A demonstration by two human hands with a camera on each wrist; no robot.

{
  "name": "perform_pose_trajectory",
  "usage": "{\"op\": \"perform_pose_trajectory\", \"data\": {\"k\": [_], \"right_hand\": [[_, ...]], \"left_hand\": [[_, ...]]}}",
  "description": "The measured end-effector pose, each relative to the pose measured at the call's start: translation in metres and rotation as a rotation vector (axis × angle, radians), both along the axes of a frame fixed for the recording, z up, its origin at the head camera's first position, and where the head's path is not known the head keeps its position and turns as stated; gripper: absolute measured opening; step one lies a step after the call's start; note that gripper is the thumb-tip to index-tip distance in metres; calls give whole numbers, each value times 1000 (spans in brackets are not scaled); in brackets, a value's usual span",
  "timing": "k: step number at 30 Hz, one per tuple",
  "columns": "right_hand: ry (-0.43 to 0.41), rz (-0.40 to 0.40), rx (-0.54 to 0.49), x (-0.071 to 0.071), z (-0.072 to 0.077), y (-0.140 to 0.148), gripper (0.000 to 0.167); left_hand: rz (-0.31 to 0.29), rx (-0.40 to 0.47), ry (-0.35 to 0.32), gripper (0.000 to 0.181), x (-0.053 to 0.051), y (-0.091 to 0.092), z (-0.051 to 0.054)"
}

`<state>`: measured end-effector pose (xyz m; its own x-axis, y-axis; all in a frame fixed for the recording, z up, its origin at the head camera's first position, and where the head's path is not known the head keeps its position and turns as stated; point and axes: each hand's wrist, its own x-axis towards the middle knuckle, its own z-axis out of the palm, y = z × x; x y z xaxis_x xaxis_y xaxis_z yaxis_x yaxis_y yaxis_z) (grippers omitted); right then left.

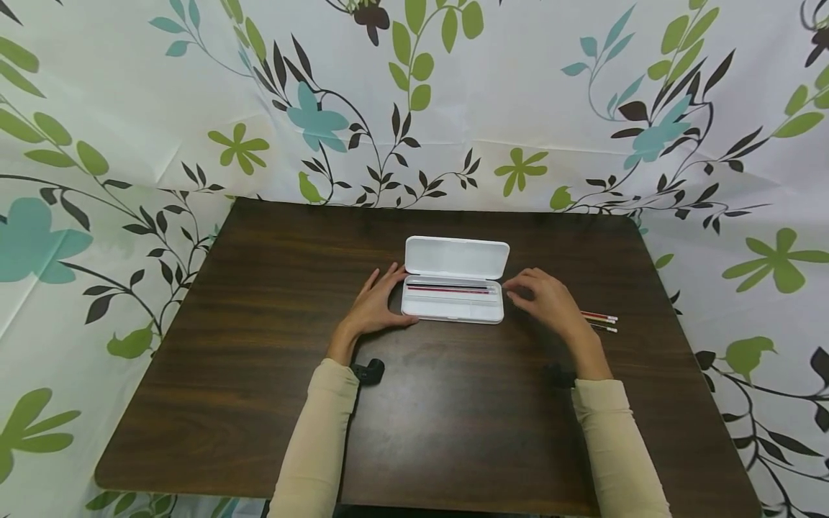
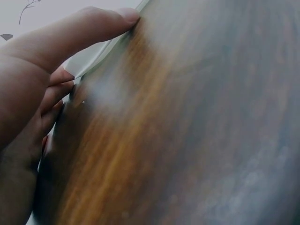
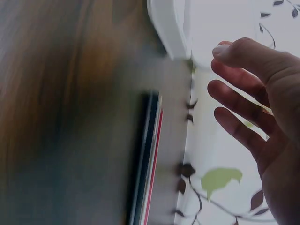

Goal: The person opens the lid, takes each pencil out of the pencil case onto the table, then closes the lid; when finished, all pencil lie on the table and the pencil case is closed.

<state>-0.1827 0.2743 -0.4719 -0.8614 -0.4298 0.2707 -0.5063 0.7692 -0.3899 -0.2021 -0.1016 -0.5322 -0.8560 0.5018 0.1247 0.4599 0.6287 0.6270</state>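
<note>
A white pencil case (image 1: 452, 311) lies on the table with its lid (image 1: 457, 257) raised at the back. Several slim pencils (image 1: 447, 288), dark and red, lie lengthwise inside it. My left hand (image 1: 377, 306) holds the case's left end, thumb along the front edge and fingers by the back left corner. In the left wrist view the thumb (image 2: 93, 30) touches the rim. Just off the right end hovers my right hand (image 1: 547, 301), fingers loosely bent, holding nothing. Several more pencils (image 1: 601, 317) lie to its right, partly hidden by it; in the right wrist view these pencils (image 3: 152, 159) lie side by side.
The dark wooden table (image 1: 453, 417) reaches past both arms. A patterned cloth (image 1: 363, 93) with leaves and flowers hangs behind the table and at its sides. Each wrist carries a black camera, such as the left one (image 1: 370, 372).
</note>
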Motion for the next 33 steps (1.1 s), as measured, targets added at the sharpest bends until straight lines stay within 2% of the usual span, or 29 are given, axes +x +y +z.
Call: {"op": "perform_pose_trajectory", "data": {"k": [7,18,24,33], "right_hand": [[-60,41,0,-8,-3,-27,22],[-32,101,2,-18,-12,-48,19],[-27,106,22,-23,-14,-55,18],[-69,101,57,-26,-16,-60,16]], "left_hand": [[1,-16,5,100,1,0,-1],[2,-13,28,100,2,1,-1],[3,-3,28,99,1,1,0],[7,5,19,99,0,1,-2]]}}
